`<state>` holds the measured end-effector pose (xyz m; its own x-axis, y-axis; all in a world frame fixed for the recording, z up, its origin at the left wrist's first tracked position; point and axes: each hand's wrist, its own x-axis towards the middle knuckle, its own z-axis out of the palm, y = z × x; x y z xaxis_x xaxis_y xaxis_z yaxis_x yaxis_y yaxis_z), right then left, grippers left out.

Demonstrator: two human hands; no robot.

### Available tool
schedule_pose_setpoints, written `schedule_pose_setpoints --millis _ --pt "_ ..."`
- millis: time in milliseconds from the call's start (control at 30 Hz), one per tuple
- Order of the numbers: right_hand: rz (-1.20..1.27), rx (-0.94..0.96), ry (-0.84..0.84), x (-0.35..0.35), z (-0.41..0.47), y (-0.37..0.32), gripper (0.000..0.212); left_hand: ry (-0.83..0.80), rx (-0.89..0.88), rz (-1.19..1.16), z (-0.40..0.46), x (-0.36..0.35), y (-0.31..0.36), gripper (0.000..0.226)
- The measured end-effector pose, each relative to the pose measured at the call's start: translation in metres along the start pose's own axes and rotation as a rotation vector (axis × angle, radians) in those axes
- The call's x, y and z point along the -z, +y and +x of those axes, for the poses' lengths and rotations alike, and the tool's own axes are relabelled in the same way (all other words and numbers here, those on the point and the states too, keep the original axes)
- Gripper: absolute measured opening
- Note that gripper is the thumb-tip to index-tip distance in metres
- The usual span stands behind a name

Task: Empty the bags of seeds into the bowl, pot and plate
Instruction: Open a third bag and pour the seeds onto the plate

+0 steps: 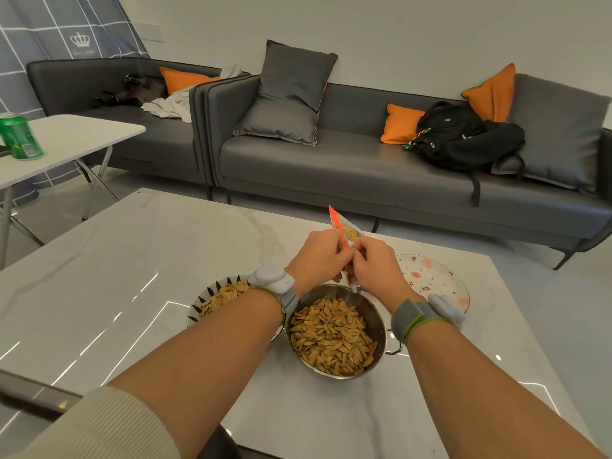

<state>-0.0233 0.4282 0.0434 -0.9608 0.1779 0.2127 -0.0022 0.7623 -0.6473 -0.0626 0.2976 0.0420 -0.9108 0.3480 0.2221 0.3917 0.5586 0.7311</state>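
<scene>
— So, what sits on the marble table (139, 260)?

— Steel pot (374, 313) at centre, heaped with striped seeds (331, 339); patterned bowl (198, 304) at nine o'clock, seeded too; flowered plate (433, 276) at two o'clock, bare.

— And the bag?

— Red-edged seed bag (346, 228) above the pot's twelve o'clock rim, pinched by left hand (319, 256) and right hand (374, 263). Its middle is hidden behind fingers.

— Behind?

— Grey sofa (331, 167).

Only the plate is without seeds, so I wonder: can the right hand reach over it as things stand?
Probably yes. The right hand, gripping the seed bag together with the left hand, is just beside the plate, and nothing stands between them; the plate lies bare on the table.
</scene>
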Motion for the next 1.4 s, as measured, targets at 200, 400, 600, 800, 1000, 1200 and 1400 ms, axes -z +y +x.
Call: schedule_pose_setpoints --millis 200,400,600,800,1000,1200,1400 --pt "0.064 -0.077 0.122 0.016 0.007 -0.003 0.022 0.093 0.184 -0.256 0.004 0.002 -0.007 0.02" --pt "-0.057 -0.021 0.142 0.02 0.006 -0.015 0.021 -0.045 0.439 -0.389 0.004 -0.007 0.009 0.012" --pt "-0.105 -0.103 0.227 0.024 0.009 -0.019 0.026 0.036 0.492 -0.48 0.012 -0.018 0.018 0.018" --pt "0.004 -0.215 0.287 0.045 0.011 -0.018 0.023 0.073 0.282 -0.198 0.03 -0.017 0.034 0.029" --pt "0.244 -0.392 0.245 0.074 -0.003 0.009 0.04 0.161 0.16 -0.092 0.047 -0.014 0.047 0.031" --pt "0.509 -0.491 0.024 0.086 -0.02 0.057 0.061 0.243 0.236 -0.158 0.061 -0.025 0.048 0.032" --pt "-0.033 -0.83 0.123 0.07 -0.027 0.154 0.05 0.226 0.154 -0.065 0.066 -0.043 0.05 0.035"
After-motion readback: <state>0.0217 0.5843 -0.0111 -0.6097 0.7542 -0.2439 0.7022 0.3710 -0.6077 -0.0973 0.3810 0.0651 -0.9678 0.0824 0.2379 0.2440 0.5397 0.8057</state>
